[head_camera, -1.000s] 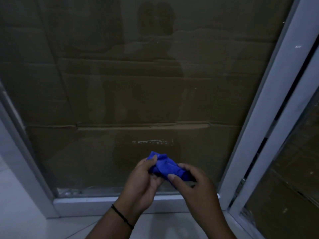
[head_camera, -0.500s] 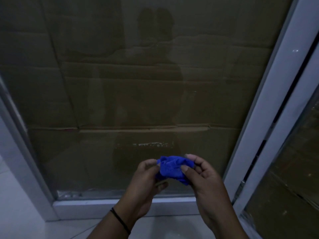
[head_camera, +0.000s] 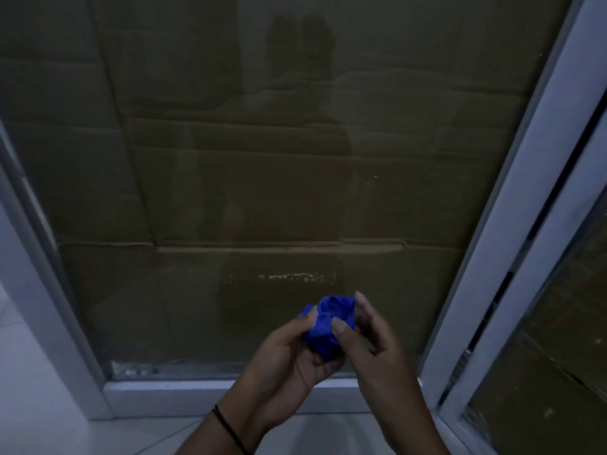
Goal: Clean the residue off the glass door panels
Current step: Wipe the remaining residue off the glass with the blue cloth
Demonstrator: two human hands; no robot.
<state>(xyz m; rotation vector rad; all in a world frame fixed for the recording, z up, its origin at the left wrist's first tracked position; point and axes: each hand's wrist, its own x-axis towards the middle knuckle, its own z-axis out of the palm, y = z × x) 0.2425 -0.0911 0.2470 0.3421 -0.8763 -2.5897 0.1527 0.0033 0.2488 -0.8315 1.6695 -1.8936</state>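
Blue cloth sat bunched into a wad between both hands, held in front of the lower glass, not touching it. Since a second earlier the wad had been turned and lifted slightly; the left hand cupped it from below with curled fingers, and the right hand pinched it by thumb and fingertips. Looked like re-folding for a fresh face, so no wiping yet. White residue streak on the glass just above the cloth was unchanged; its long axis ran horizontal, left to right. The cloth itself was a lump with no clear long axis. White door frame stood to the right.
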